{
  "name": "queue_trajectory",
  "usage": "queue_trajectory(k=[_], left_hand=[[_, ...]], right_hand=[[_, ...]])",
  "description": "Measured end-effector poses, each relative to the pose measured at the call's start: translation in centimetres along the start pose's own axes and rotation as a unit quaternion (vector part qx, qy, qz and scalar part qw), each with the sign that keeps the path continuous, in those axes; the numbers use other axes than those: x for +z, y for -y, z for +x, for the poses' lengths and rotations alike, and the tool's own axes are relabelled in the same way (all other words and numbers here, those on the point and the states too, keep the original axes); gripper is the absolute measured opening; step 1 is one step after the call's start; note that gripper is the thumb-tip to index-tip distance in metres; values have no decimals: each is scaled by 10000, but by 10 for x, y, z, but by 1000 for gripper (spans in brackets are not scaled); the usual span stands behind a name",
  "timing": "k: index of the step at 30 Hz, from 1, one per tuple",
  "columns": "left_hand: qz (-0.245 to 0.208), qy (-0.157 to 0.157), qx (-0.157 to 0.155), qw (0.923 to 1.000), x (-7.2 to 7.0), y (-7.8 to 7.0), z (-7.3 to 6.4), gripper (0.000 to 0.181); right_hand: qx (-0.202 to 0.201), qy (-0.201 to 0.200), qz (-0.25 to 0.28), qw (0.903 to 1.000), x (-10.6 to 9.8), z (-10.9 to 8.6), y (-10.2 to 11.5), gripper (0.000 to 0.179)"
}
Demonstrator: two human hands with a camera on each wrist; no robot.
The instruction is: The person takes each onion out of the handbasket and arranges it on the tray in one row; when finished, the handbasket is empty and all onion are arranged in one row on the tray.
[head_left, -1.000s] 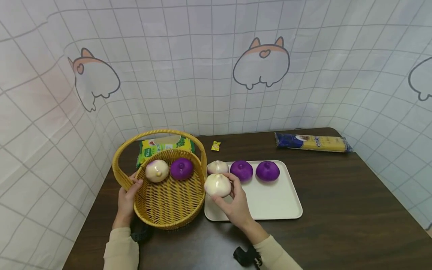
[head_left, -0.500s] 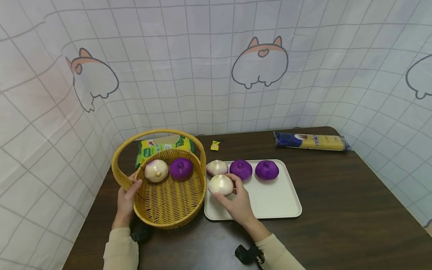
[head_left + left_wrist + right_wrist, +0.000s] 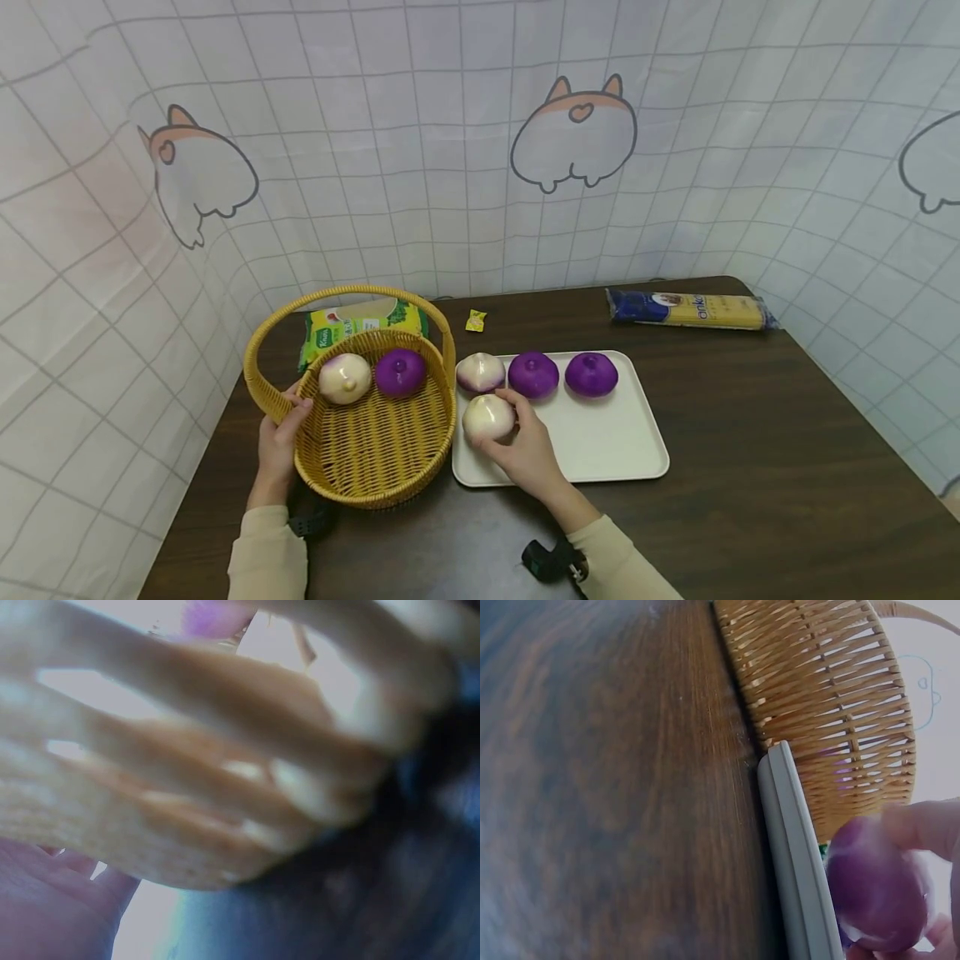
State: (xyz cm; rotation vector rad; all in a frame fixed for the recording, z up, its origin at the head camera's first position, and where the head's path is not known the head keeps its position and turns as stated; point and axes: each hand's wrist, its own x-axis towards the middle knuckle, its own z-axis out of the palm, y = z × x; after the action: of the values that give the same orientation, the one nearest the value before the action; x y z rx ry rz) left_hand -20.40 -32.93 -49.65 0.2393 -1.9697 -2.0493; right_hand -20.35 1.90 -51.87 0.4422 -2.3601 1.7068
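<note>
My left hand (image 3: 277, 450) grips the left side of the yellow wicker basket (image 3: 375, 446), at the foot of its handle. Inside the basket lie a white-and-purple onion (image 3: 345, 379) and a purple onion (image 3: 401, 372). With thumb and fingers my right hand (image 3: 531, 450) holds another white-topped onion (image 3: 487, 417) low over the white tray's left end (image 3: 600, 442). The right wrist view shows this onion's purple underside (image 3: 877, 889) near the tray rim (image 3: 799, 855); whether it touches the tray I cannot tell. Blurred wicker (image 3: 225, 742) fills most of the left wrist view.
Along the tray's back edge sit a white-and-purple onion (image 3: 481, 372) and two purple onions (image 3: 533, 375). Behind the basket lies a green-yellow packet (image 3: 322, 329). A small yellow wrapper (image 3: 476, 321) and a blue-yellow pasta packet (image 3: 690, 309) lie at the table's back.
My right hand has carried the white-topped onion from beside the basket's rim slightly right, then down towards the tray. My left hand keeps its grip on the basket, which stays put.
</note>
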Motion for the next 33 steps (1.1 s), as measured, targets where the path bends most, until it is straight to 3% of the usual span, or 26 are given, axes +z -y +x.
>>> queue_trajectory(k=[16, 23, 33], left_hand=[[-73, 39, 1, 10000, -1, 1, 0, 23], [5, 16, -70, 10000, -1, 2, 0, 22], [8, 17, -46, 10000, -1, 3, 1, 21]], right_hand=[[-76, 217, -670, 9975, 1, 0, -4, 73], [147, 135, -766, 9969, 0, 0, -2, 73], [31, 321, -710, 9970, -1, 1, -2, 75]])
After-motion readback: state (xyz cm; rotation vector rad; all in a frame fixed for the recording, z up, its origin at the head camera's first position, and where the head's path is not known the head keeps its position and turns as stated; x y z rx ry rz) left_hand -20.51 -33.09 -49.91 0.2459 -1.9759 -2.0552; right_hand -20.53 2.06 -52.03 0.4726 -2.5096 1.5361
